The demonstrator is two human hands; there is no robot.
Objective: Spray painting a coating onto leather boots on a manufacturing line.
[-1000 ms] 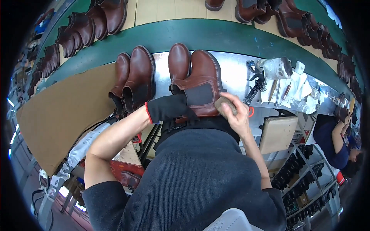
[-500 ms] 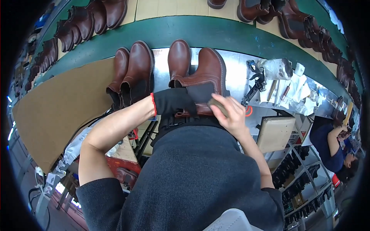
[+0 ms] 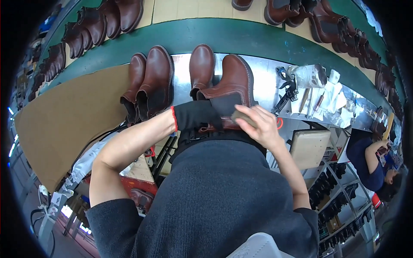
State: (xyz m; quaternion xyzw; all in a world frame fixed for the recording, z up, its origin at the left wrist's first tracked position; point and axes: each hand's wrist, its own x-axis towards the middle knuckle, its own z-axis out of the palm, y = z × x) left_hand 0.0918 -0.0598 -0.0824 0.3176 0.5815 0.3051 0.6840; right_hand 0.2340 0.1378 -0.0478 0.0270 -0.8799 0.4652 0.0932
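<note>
A brown leather ankle boot (image 3: 237, 74) with a dark elastic side panel lies before me, its toe pointing away and its shaft close to my waist. My left hand (image 3: 198, 115), in a black glove with a red cuff edge, is closed on the shaft. Its fingertips are partly lost against the dark parts. In my bare right hand (image 3: 264, 125) a small grey-brown block (image 3: 241, 118) is pinched between thumb and fingers, against or just over the boot's upper shaft; contact is unclear. Another brown boot (image 3: 201, 64) stands just left of this one.
A boot pair (image 3: 157, 73) stands farther left, beside a large brown board (image 3: 64, 124). To the right lie a black-handled tool (image 3: 284, 101), a stained jar (image 3: 307, 76) and crumpled paper (image 3: 333, 99). Boots line the green conveyor (image 3: 206, 36). A co-worker (image 3: 365, 159) sits far right.
My right hand with the block has shifted slightly to the right. The held boot and my gloved left hand have moved a touch right too.
</note>
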